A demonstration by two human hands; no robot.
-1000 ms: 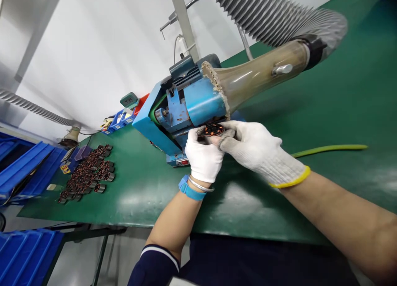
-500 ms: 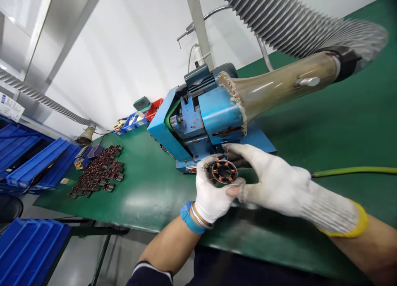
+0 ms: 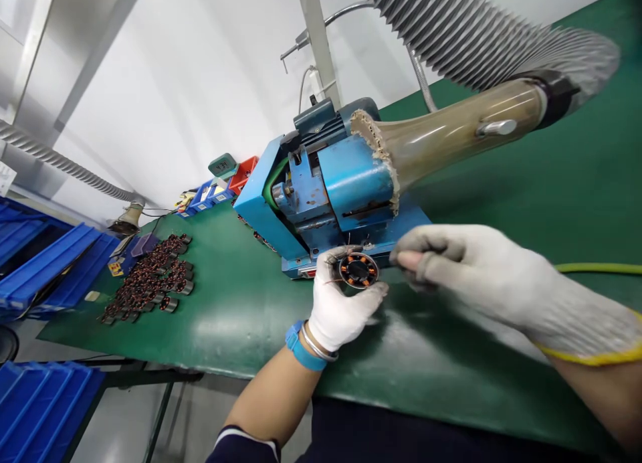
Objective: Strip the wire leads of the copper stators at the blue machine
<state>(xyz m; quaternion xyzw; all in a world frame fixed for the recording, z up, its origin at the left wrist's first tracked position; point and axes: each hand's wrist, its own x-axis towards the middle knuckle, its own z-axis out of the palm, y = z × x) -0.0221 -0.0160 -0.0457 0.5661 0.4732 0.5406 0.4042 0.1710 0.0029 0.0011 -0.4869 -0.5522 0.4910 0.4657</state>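
A round motor stator (image 3: 359,270) with copper windings, black inner parts and loose wire ends faces up in front of the blue belt-driven machine (image 3: 354,175). My left hand (image 3: 341,312), in a white glove, is closed around its side, thumb and fingers on the rim. Just to the right, apart from the stator, my right hand (image 3: 446,259) has its thumb and fingers pinched together. Its glove is white with grey-stained fingers, and a bare thumb tip shows. Whatever it may hold is too small or hidden to make out.
Many more stators (image 3: 150,275) lie heaped on the green table (image 3: 241,329) at left. Behind them stand small blue bins (image 3: 203,197) and a red bin (image 3: 244,175). A clear duct (image 3: 451,132) and grey hose (image 3: 466,35) run right from the machine. Blue trays (image 3: 45,409) sit at lower left.
My right hand has pulled away from the stator to the right, its fingers closing into a pinch. My left hand still holds the stator. The view has shifted slightly.
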